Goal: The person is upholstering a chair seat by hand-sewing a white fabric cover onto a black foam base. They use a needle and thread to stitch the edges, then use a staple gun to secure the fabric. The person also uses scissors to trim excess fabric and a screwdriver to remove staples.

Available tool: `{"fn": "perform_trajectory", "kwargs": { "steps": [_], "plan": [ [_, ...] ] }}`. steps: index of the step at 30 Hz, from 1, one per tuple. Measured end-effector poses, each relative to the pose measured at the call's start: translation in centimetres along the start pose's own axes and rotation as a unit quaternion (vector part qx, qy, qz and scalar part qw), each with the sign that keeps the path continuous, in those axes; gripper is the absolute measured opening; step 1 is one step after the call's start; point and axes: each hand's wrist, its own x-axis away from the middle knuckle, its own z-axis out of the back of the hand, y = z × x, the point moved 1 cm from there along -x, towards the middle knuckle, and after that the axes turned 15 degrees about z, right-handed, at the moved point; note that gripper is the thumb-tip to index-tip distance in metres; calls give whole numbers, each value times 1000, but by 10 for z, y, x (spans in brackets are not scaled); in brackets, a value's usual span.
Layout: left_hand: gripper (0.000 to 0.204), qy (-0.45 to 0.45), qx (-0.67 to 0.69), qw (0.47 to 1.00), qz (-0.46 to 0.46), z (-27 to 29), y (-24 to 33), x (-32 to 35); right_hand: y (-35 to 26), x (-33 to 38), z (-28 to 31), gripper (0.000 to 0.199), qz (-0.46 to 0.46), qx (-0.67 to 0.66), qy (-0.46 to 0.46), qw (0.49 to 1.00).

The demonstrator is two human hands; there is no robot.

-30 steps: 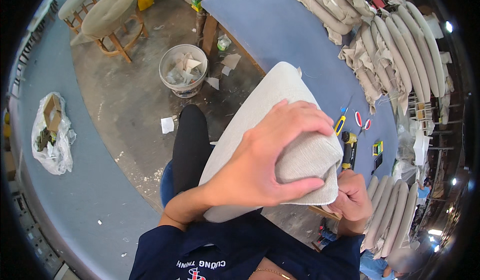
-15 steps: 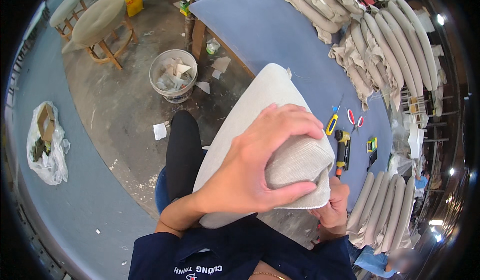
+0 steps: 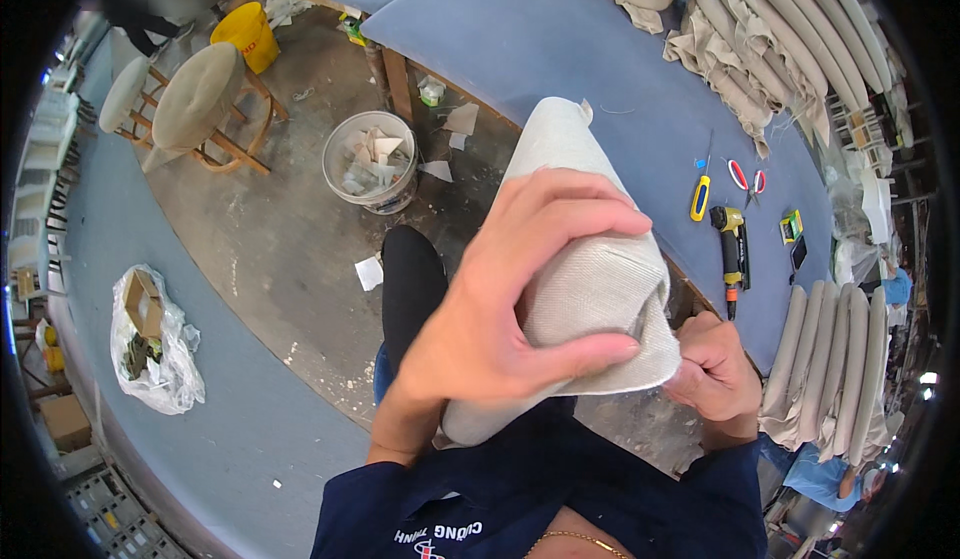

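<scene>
The left hand is spread in a wide C, its fingers over the far side and its thumb over the near side of a grey-beige upholstered cushion, gripping it around a folded end. The right hand is curled into a fist at the loose fabric corner on the cushion's right; whether its fingers pinch that edge cannot be told. The cushion is tilted in front of the person's navy shirt, its narrow far end pointing toward the blue-grey worktable and overlapping that table's edge in the view.

Just beyond the right hand, on the table, lies a yellow-and-black pneumatic tool with an orange fitting. Near it are a yellow-handled screwdriver, a pair of red-and-white-handled scissors and a small green-and-yellow box. A row of similar covered pads stands on the right, with larger stacks at the table's far side.

On the floor to the left of the table, a white bucket holds scraps. Farther off are two round padded stools with wooden legs, the nearer one near a yellow bucket. A clear plastic bag with an open cardboard box lies at far left.
</scene>
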Motion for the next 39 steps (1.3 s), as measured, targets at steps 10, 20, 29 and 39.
{"fn": "perform_trajectory", "kwargs": {
  "steps": [10,20,29,39],
  "plan": [
    [36,-40,78,996,23,0,2,-34,-15,-28,12,43,9,34,-107,994],
    [42,-47,146,988,-31,-13,-12,-35,-11,-27,24,48,36,39,-132,990],
    [25,-87,27,996,10,14,-10,-20,7,-13,30,44,39,48,-142,988],
    [106,129,-181,950,218,8,37,44,129,34,-3,54,30,-7,404,914]
  ]
}}
